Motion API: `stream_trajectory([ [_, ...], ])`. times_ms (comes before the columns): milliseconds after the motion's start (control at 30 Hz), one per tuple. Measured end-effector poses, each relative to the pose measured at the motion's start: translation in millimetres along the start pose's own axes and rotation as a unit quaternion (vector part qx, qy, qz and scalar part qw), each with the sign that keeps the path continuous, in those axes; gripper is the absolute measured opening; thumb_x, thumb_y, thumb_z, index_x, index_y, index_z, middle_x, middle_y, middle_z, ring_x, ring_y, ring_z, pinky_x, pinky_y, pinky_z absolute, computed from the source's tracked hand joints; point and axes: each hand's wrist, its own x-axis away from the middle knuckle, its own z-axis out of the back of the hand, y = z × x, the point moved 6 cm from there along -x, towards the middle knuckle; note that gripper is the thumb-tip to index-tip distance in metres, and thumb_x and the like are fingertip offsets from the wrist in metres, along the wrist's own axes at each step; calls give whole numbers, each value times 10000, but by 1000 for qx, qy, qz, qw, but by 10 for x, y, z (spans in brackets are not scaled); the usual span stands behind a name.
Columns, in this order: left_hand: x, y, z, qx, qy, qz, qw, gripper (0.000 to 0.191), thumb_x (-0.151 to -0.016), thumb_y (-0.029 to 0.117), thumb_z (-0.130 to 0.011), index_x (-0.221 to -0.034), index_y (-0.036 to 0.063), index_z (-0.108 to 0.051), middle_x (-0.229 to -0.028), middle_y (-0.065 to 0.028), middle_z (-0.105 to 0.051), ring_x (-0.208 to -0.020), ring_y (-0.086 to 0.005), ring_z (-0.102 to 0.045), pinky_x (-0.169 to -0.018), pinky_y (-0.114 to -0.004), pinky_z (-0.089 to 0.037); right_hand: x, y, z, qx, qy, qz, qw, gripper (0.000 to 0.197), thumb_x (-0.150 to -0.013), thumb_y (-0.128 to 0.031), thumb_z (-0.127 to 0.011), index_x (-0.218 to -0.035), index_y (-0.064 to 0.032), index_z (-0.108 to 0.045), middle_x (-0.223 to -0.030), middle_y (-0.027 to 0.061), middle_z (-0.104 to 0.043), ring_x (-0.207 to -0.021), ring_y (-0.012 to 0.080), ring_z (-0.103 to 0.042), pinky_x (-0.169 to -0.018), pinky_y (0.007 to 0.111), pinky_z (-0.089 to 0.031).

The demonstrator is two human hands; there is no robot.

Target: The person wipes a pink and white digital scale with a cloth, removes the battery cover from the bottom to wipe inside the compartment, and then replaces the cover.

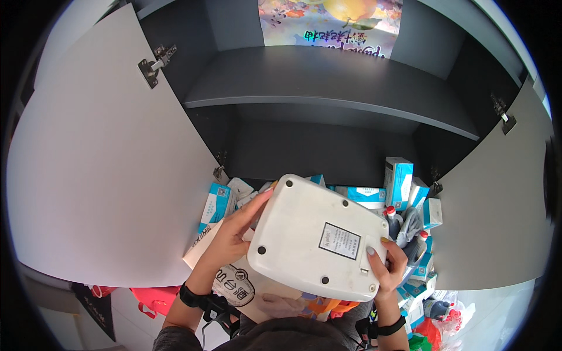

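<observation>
Both hands hold a white plastic appliance (303,237), apparently a scale, tilted with its underside towards me. That underside has round feet, a printed label and a battery cover. My left hand (237,232) supports its left edge with the fingers along the upper side. My right hand (388,267) grips the lower right edge, thumb by the battery cover. Behind it lie blue-and-white cartons (398,182), and bottles with red caps (392,219) stand to its right. Below it is a beige printed box or bag (259,285), partly hidden.
An open cabinet with a dark shelf (325,79) is in front, its left door (105,166) and right door (491,197) swung wide. A colourful printed box (329,22) stands on the shelf. Plastic bags (456,320) lie at lower right, a red bag (158,298) at lower left.
</observation>
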Motion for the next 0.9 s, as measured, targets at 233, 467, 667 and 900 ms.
stream_trajectory([
  [233,-1,-40,-163,190,-94,8,977,1081,-730,611,-647,-1491,17,-160,-1534,-134,-239,-1401,-243,-268,-1130,-391,-205,30,95,113,-27,51,-13,998,396,-599,32,-777,-968,-91,-701,-1065,181,-535,-782,298,-611,-616,319,-522],
  [467,26,-49,-197,248,-6,66,966,844,-824,184,-682,-1481,-8,-187,-1504,-152,-300,-1371,-223,-330,-1118,-349,-235,-121,-41,126,47,50,74,995,434,-605,2,-707,-1035,-48,-678,-1051,193,-551,-612,218,-558,-516,297,-455],
  [667,-1,-54,-238,296,22,87,951,855,-784,84,-635,-1486,-11,-156,-1508,-170,-286,-1377,-236,-329,-1113,-344,-267,-121,-38,146,34,84,80,993,448,-607,15,-692,-1053,-20,-652,-1042,168,-559,-573,199,-516,-499,301,-439],
  [900,-67,51,-409,343,46,14,938,936,-844,470,-617,-1499,43,-103,-1526,-151,-233,-1395,-261,-283,-1102,-399,-308,-222,-126,90,67,85,67,992,424,-591,-36,-733,-1011,-87,-698,-1030,137,-558,-597,184,-527,-547,291,-476],
])
